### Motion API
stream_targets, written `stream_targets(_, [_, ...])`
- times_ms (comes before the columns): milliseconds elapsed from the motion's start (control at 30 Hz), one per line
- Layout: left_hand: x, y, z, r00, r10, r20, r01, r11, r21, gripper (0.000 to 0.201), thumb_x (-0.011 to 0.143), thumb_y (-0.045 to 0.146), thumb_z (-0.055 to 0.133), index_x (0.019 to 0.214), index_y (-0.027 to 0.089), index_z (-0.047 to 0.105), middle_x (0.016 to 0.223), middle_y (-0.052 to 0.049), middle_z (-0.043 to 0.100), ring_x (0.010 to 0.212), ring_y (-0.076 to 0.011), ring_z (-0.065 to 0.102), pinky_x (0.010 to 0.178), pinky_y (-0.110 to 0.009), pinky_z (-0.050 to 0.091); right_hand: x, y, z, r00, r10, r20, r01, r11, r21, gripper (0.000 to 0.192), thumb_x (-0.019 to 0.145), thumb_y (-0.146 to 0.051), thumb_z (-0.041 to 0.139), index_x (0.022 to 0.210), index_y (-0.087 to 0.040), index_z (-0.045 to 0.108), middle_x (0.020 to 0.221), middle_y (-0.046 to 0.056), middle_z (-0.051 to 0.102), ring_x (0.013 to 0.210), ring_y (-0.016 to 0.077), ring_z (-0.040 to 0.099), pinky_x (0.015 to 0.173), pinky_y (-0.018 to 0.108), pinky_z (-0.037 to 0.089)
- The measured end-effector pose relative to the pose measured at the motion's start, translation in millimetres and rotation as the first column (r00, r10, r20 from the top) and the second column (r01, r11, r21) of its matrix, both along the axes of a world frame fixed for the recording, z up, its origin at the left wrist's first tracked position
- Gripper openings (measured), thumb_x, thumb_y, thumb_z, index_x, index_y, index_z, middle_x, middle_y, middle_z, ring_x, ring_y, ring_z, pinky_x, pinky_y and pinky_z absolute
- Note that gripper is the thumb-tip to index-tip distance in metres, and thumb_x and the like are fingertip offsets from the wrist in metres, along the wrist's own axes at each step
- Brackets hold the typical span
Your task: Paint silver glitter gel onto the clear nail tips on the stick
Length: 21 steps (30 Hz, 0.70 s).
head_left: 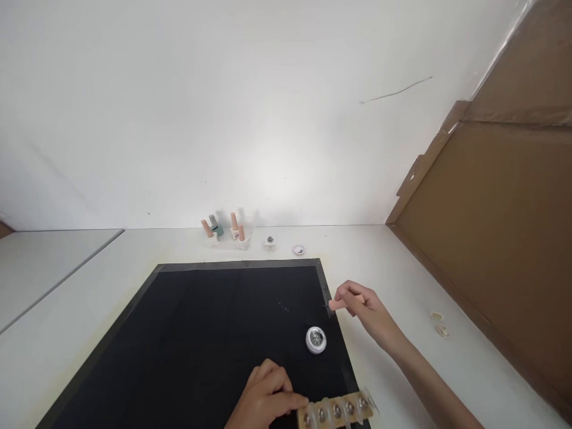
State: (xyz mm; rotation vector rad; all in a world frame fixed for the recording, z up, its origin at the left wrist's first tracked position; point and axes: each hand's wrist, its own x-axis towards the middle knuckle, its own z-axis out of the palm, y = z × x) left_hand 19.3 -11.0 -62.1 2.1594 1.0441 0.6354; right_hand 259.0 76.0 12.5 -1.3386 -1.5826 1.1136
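Nail strip near jar, bottles well apart.

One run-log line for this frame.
left hand: pinches tan nail-tip strip | right hand: holds peach brush handle | round white jar: on black mat

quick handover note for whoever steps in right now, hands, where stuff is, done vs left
Left hand: grip pinches the end of the tan strip of clear nail tips at the near edge of the black rectangular mat.
Right hand: grip holds a slim peach-handled brush over the mat's right edge.
Small round white jar sits open on the mat between the hands.
Peach and green polish bottles stand by the wall.
Done: the tips appear to carry dark decoration.
Left: cannot tell from this view.
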Motion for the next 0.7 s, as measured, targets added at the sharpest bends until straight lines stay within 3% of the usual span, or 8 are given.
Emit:
stream_targets(67, [6, 4, -4.2, 0.997, 0.039, -0.063, -0.039, 0.999, 0.004, 0.032, 0.078, 0.054, 0.06, 0.103, 0.036, 0.069, 0.078, -0.006, 0.06, 0.078, -0.0233, 0.053, 0.065, -0.034, 0.043, 3, -3, 0.0, 0.995, 0.09, 0.051, -0.091, 0.996, 0.005, 0.031, 0.088, -0.046, 0.05, 0.075, -0.02, 0.061, 0.079, 0.004, 0.069, 0.075, 0.02, 0.061, 0.066, 0.029, 0.044])
stream_targets(133, [8, 9, -1.8, 0.994, 0.043, -0.102, -0.041, 0.999, 0.027, 0.033, 0.075, 0.051, 0.064, 0.103, 0.035, 0.068, 0.082, -0.006, 0.06, 0.079, -0.0241, 0.053, 0.066, -0.034, 0.044, 5, -4, -0.4, 0.989, 0.124, 0.085, -0.126, 0.992, 0.016, 0.027, 0.088, -0.041, 0.052, 0.075, -0.02, 0.062, 0.079, 0.003, 0.066, 0.077, 0.0199, 0.061, 0.063, 0.027, 0.045])
stream_targets(233, [3, 21, 14.2, 0.99, -0.127, -0.068, 0.126, 0.992, -0.011, 0.041, 0.073, 0.039, 0.069, 0.112, 0.032, 0.062, 0.091, -0.006, 0.061, 0.083, -0.0232, 0.054, 0.071, -0.033, 0.047, 7, -3, -2.5, 0.985, 0.149, 0.09, -0.154, 0.987, 0.047, 0.026, 0.089, -0.036, 0.051, 0.071, -0.02, 0.061, 0.075, 0.002, 0.063, 0.074, 0.0177, 0.06, 0.064, 0.027, 0.045])
stream_targets(300, [0, 31, 27.5, 0.986, -0.162, -0.035, 0.157, 0.981, -0.112, 0.037, 0.078, 0.021, 0.059, 0.114, 0.029, 0.057, 0.096, -0.006, 0.059, 0.089, -0.0211, 0.055, 0.078, -0.032, 0.048, 8, -2, -4.0, 0.986, 0.155, 0.063, -0.157, 0.987, 0.032, 0.028, 0.09, -0.036, 0.05, 0.07, -0.02, 0.06, 0.074, 0.002, 0.061, 0.073, 0.0176, 0.06, 0.062, 0.027, 0.045])
stream_targets(400, [3, 46, 37.8, 0.999, 0.012, -0.034, -0.016, 0.993, -0.117, 0.031, 0.082, 0.013, 0.047, 0.108, 0.025, 0.058, 0.091, -0.005, 0.057, 0.087, -0.0193, 0.055, 0.081, -0.033, 0.048, 8, -2, -4.4, 0.985, 0.164, 0.055, -0.165, 0.986, 0.023, 0.026, 0.09, -0.035, 0.049, 0.071, -0.02, 0.059, 0.074, 0.002, 0.06, 0.074, 0.0177, 0.059, 0.064, 0.028, 0.045])
stream_targets(533, [25, 60, 28.8, 0.975, 0.176, -0.138, -0.175, 0.984, 0.017, 0.04, 0.076, 0.022, 0.062, 0.115, 0.025, 0.058, 0.104, -0.008, 0.059, 0.102, -0.0273, 0.051, 0.087, -0.042, 0.045, 6, -3, -2.1, 0.985, 0.166, 0.046, -0.169, 0.985, 0.047, 0.016, 0.088, -0.031, 0.053, 0.077, -0.021, 0.058, 0.073, 0.0, 0.059, 0.076, 0.0177, 0.059, 0.073, 0.03, 0.046])
stream_targets(633, [44, 67, 21.2, 0.958, 0.221, -0.186, -0.203, 0.973, 0.109, 0.042, 0.069, 0.027, 0.071, 0.11, 0.024, 0.063, 0.107, -0.009, 0.059, 0.106, -0.0322, 0.049, 0.087, -0.048, 0.042, 5, -4, -0.9, 0.988, 0.155, 0.008, -0.155, 0.987, 0.045, 0.011, 0.088, -0.03, 0.053, 0.082, -0.021, 0.057, 0.08, 0.001, 0.061, 0.083, 0.019, 0.06, 0.077, 0.031, 0.046])
stream_targets(700, [51, 68, 20.6, 0.959, 0.215, -0.186, -0.194, 0.973, 0.129, 0.034, 0.067, 0.024, 0.072, 0.101, 0.025, 0.066, 0.103, -0.008, 0.06, 0.103, -0.0317, 0.05, 0.084, -0.048, 0.042, 5, -4, -1.1, 0.989, 0.146, -0.017, -0.146, 0.989, 0.036, 0.01, 0.088, -0.03, 0.053, 0.083, -0.021, 0.056, 0.083, 0.002, 0.062, 0.084, 0.0191, 0.059, 0.078, 0.031, 0.045])
